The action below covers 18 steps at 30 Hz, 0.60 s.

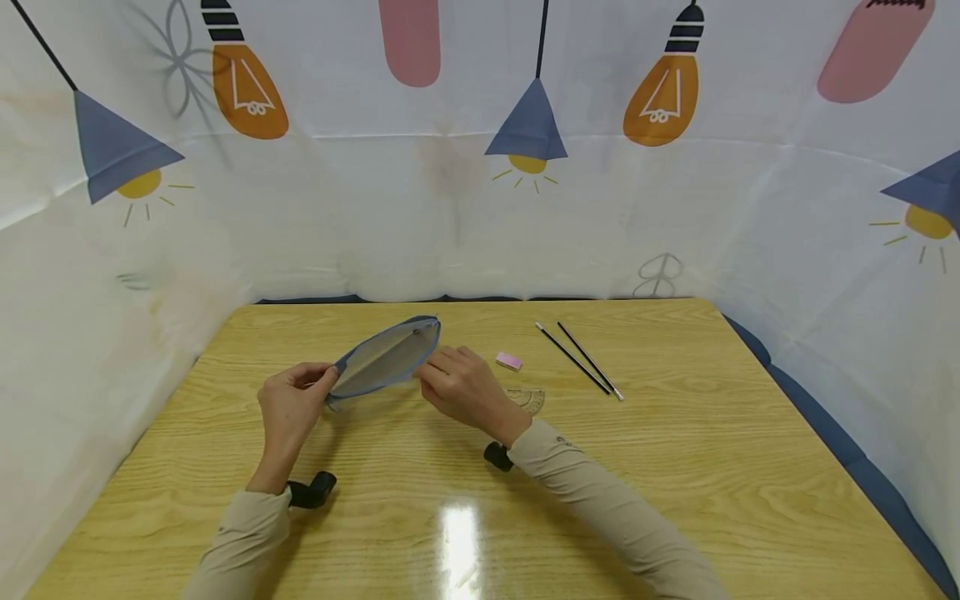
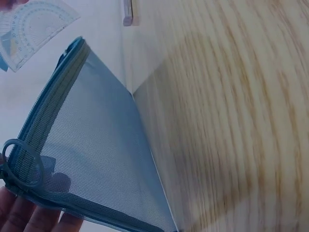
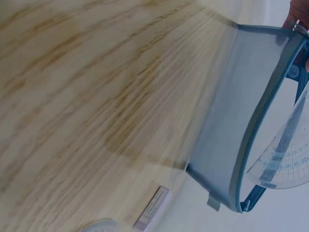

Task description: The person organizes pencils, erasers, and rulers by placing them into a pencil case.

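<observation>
A blue zip pouch with mesh sides [image 1: 386,360] is held above the table, its zipped mouth spread open. My left hand [image 1: 291,412] pinches the pouch's left end, beside the ring [image 2: 23,164] on its zipper. At the pouch's right side is my right hand [image 1: 468,392]. A clear protractor [image 3: 287,159] lies across the pouch's mouth in the right wrist view. In the left wrist view a fingertip of the right hand shows at the edge of this protractor [image 2: 41,34]; most of that grip is out of sight.
Another clear protractor [image 1: 527,401] lies on the wooden table [image 1: 390,517] by the right wrist, partly covered by it. Behind it is a pink eraser [image 1: 508,361]. Two dark pencils, one left [image 1: 570,357] and one right [image 1: 588,358], lie farther right. Printed cloth [image 1: 360,208] surrounds the table.
</observation>
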Tool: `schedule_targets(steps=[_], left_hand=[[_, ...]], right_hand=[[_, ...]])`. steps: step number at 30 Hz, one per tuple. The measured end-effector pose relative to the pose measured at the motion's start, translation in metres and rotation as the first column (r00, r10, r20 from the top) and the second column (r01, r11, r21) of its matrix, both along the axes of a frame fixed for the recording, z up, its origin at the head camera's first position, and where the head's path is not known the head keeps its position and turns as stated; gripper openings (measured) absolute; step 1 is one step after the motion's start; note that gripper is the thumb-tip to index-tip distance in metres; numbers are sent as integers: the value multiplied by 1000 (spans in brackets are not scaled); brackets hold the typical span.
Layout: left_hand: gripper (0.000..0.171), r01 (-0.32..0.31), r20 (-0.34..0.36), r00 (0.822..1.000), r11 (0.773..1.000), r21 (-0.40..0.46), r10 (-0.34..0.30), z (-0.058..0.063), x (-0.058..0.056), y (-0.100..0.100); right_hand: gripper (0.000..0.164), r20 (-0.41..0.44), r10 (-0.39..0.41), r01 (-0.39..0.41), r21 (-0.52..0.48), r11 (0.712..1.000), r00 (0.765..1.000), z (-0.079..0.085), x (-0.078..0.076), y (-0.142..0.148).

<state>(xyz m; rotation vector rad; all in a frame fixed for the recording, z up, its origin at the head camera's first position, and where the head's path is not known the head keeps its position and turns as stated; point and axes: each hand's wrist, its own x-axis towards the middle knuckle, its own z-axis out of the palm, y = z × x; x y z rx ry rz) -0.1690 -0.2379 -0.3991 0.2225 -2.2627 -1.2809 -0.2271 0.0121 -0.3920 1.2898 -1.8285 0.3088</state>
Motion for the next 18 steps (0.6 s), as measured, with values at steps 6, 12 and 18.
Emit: schedule_targets(steps=[6,12,18], left_hand=[[18,4,9,1000,1000,22,-4,2,1,0],[19,11,17,1000,999,43,-11,2,2,2],[18,19,18,1000,998,57,-20,2,2,2]], right_hand=[[8,11,-9,9,-1,1000,1000,1,-1,-1],[7,22,-9,9,-3,1000,1000,0,-2,-4],[9,27,-29,29,1,1000,999,0,-3,-5]])
